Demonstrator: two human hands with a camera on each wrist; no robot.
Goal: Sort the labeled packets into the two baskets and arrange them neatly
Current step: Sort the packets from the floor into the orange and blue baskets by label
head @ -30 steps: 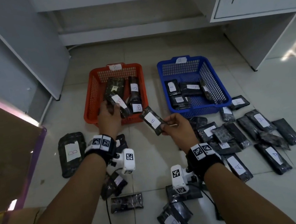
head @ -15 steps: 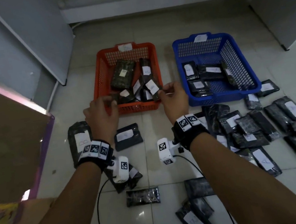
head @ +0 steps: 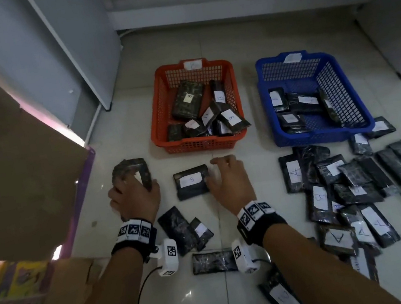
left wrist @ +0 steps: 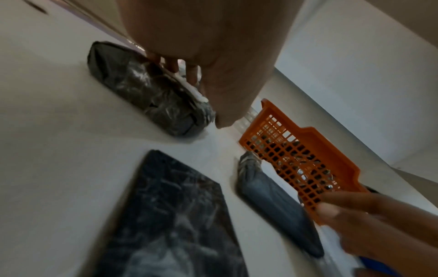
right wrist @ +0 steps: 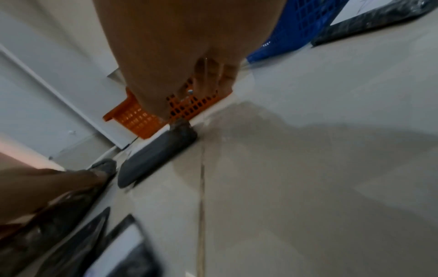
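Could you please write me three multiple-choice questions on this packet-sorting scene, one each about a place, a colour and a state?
1. Where does the big pile of loose packets lie?
A. inside the red basket
B. on the floor in front of the blue basket
C. on the cardboard box

2. What colour is the basket on the right?
A. green
B. blue
C. yellow

3. What is the left hand doing?
A. gripping a large packet on the floor
B. resting flat on bare tile
C. holding the red basket's rim

Answers:
1 B, the packets spread over the tiles below that basket.
2 B, its mesh walls are blue.
3 A, fingers curl round the packet's edge.
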